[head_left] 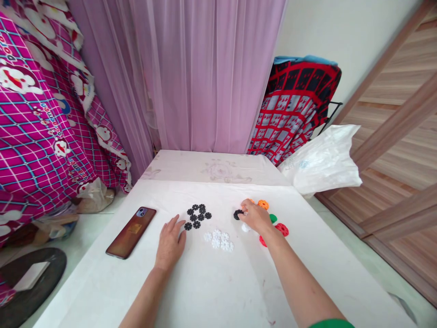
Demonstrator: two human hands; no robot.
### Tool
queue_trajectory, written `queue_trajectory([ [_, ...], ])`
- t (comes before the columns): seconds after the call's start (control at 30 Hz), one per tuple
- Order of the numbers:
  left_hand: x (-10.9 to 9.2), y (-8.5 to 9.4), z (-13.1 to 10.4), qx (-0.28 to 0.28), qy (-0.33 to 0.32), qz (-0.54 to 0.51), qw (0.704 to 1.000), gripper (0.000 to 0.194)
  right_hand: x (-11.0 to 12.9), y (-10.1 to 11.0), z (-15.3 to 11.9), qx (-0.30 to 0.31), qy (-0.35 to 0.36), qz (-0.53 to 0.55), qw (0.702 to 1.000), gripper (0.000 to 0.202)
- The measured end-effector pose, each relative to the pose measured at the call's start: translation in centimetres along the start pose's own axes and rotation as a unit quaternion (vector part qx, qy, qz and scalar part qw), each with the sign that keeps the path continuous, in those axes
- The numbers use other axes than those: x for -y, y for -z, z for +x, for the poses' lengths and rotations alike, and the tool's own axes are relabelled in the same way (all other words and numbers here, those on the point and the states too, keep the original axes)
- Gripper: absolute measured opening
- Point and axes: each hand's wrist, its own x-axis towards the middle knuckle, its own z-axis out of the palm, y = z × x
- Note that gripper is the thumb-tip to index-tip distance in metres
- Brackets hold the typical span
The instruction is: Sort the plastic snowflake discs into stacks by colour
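On the white table, my left hand point(170, 243) rests with its fingers apart and holds nothing, beside the lower left of a group of several black notched discs point(197, 217). My right hand point(255, 216) reaches over the right side, its fingers closed on a single black disc point(238, 214). Several white discs point(220, 240) lie bunched between the hands. Around my right hand are an orange disc point(263, 204), a green disc point(273, 218), red discs point(282, 229) and a white disc point(245, 227); my hand and forearm partly cover some of them.
A phone point(131, 232) lies face down at the table's left. At the right back edge stands a crumpled white plastic bag point(324, 159). Behind the table hang purple curtains point(211, 77), and a red and black patterned cloth point(290, 105) drapes beside them.
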Motion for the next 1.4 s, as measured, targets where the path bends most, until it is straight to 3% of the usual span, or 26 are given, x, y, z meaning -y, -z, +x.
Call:
queue_trajectory([
  [0.23, 0.1, 0.0, -0.1, -0.001, -0.003, -0.004, 1.0, 0.034, -0.3, 0.0, 0.2, 0.001, 0.01, 0.012, 1.0, 0.029],
  [0.43, 0.3, -0.2, 0.0, -0.006, 0.004, -0.008, 1.0, 0.034, 0.8, 0.3, -0.2, -0.053, 0.055, -0.006, 0.997, 0.018],
  [0.57, 0.4, -0.3, 0.0, -0.012, 0.003, -0.009, 1.0, 0.033, 4.2, -1.8, -0.5, -0.015, 0.128, 0.013, 0.992, 0.019],
  [0.7, 0.2, -0.2, 0.0, -0.011, 0.001, -0.005, 1.0, 0.032, 7.6, -4.7, -0.5, 0.029, 0.14, 0.018, 0.99, 0.024],
  [0.83, 0.2, -0.2, 0.1, -0.009, -0.001, -0.002, 1.0, 0.033, 8.9, -7.0, 0.0, 0.022, 0.129, -0.002, 0.991, 0.025],
  [0.93, 0.3, -0.2, 0.1, -0.009, -0.001, -0.009, 1.0, 0.033, 9.1, -7.6, 0.1, 0.015, 0.12, -0.009, 0.993, 0.024],
  [1.1, 0.3, -0.2, 0.0, 0.0, -0.001, -0.011, 1.0, 0.033, 7.7, -5.2, -0.5, 0.009, 0.091, 0.011, 0.996, 0.027],
  [1.27, 0.1, -0.1, 0.0, 0.0, -0.001, -0.019, 1.0, 0.033, 2.8, -1.1, -0.2, -0.049, 0.045, 0.042, 0.997, 0.025],
  [1.4, 0.1, 0.0, 0.0, -0.001, 0.003, -0.024, 1.0, 0.033, -0.2, 0.1, -0.1, -0.041, 0.025, 0.022, 0.999, 0.024],
])
